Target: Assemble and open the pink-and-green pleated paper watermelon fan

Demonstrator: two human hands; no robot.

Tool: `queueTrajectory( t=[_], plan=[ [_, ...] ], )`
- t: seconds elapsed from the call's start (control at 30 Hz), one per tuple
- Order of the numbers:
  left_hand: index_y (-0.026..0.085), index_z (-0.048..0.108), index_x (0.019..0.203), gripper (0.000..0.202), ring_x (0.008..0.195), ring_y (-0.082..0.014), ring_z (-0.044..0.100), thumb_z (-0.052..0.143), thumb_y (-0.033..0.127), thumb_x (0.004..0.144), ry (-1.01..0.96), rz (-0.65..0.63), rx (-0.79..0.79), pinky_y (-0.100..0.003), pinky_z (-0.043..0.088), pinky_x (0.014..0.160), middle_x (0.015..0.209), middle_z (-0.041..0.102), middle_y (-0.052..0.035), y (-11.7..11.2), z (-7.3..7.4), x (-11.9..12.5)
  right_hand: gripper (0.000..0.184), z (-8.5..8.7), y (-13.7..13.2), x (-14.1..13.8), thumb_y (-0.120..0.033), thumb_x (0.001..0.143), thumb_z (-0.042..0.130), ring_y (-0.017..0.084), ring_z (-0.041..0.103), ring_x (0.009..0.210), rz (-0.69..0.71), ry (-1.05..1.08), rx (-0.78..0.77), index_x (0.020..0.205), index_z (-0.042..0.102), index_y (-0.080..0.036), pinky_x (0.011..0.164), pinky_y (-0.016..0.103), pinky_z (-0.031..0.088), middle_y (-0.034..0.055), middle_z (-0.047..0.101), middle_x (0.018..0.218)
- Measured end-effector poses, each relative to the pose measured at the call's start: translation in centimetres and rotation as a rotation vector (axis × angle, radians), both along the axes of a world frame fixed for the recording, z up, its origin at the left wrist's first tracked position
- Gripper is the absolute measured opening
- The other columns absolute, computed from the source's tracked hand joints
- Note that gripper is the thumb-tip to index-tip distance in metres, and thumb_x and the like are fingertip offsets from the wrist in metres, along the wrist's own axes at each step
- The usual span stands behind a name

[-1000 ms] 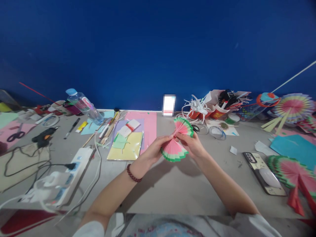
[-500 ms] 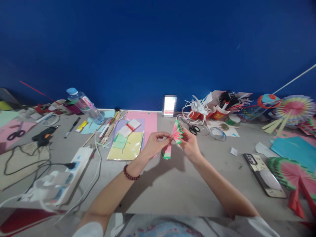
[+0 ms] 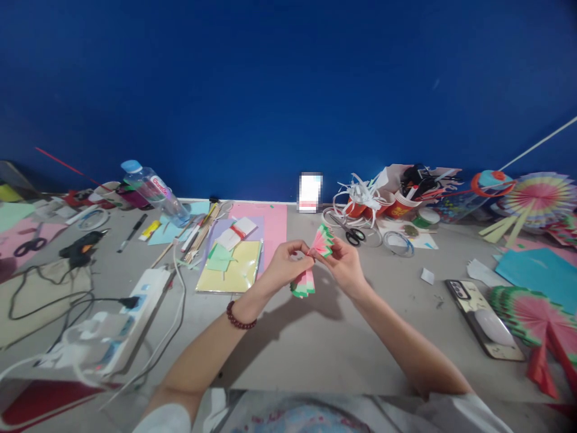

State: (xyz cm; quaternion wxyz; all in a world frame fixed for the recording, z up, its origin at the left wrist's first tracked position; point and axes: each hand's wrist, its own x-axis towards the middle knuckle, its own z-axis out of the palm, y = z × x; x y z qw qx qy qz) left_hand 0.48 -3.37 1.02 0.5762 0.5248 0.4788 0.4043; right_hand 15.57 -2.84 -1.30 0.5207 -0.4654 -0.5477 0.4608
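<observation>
Between my two hands is a pleated paper fan (image 3: pixel 321 242), pink with a green and white zigzag edge. My left hand (image 3: pixel 291 263) pinches its narrow middle between thumb and fingers. One pleated part spreads upward, and the other hangs below my left thumb. My right hand (image 3: pixel 346 264) is closed on the right side of the upper part, its fingertips close to the middle. The fan is held above the grey table (image 3: pixel 288 355). The fingertips partly hide the pinched middle.
On the left lie a power strip (image 3: pixel 139 316), a glue gun (image 3: pixel 83 246) and a water bottle (image 3: pixel 155 192). Yellow paper packs (image 3: pixel 246 270) lie left of my hands. Scissors (image 3: pixel 354 234), red cups (image 3: pixel 399 207), a phone (image 3: pixel 464 300) and a finished watermelon fan (image 3: pixel 532 316) are to the right.
The upper part of the fan has tilted slightly down and left. The lower part now shows more spread pleats, and my right fingers have come closer to the middle.
</observation>
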Motion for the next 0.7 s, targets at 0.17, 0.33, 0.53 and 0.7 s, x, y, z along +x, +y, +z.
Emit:
queueTrajectory(
  t=[0.17, 0.33, 0.53, 0.7],
  plan=[
    [0.017, 0.053, 0.062, 0.009, 0.031, -0.0044, 0.041, 0.06, 0.02, 0.066, 0.038, -0.034, -0.022, -0.018, 0.026, 0.034, 0.06, 0.063, 0.0002, -0.3, 0.6, 0.1, 0.025, 0.2, -0.3, -0.1, -0.037, 0.066, 0.078, 0.014, 0.055, 0.065, -0.003, 0.009, 0.003, 0.063, 0.062, -0.018, 0.067, 0.028, 0.048, 0.0003, 0.06, 0.066],
    [0.016, 0.056, 0.062, 0.008, 0.037, -0.0051, 0.045, 0.061, 0.021, 0.066, 0.016, -0.046, -0.003, -0.018, 0.03, 0.037, 0.066, 0.066, -0.0018, -0.3, 0.8, -0.1, 0.027, 0.4, -0.2, 0.1, -0.038, 0.062, 0.082, 0.015, 0.058, 0.063, 0.028, 0.102, -0.025, 0.066, 0.063, -0.019, 0.066, 0.029, 0.05, -0.0003, 0.062, 0.065],
    [0.016, 0.07, 0.066, 0.011, 0.068, -0.0151, 0.06, 0.063, 0.025, 0.068, -0.048, 0.049, 0.046, -0.024, 0.045, 0.061, 0.071, 0.068, -0.0052, 0.0, 0.6, -0.1, 0.032, 0.7, 0.2, 0.1, -0.041, 0.056, 0.085, 0.015, 0.06, 0.062, 0.028, 0.208, -0.079, 0.068, 0.065, -0.019, 0.067, 0.03, 0.051, 0.0008, 0.067, 0.067],
    [0.014, 0.072, 0.07, 0.015, 0.047, -0.0108, 0.048, 0.066, 0.027, 0.065, -0.025, 0.064, -0.031, -0.023, 0.037, 0.047, 0.056, 0.061, -0.0024, -0.2, 1.2, 0.0, 0.03, 0.5, 0.3, 0.1, -0.039, 0.055, 0.085, 0.014, 0.06, 0.063, 0.029, 0.232, -0.078, 0.069, 0.066, -0.019, 0.068, 0.03, 0.052, 0.0006, 0.067, 0.068]
  ],
)
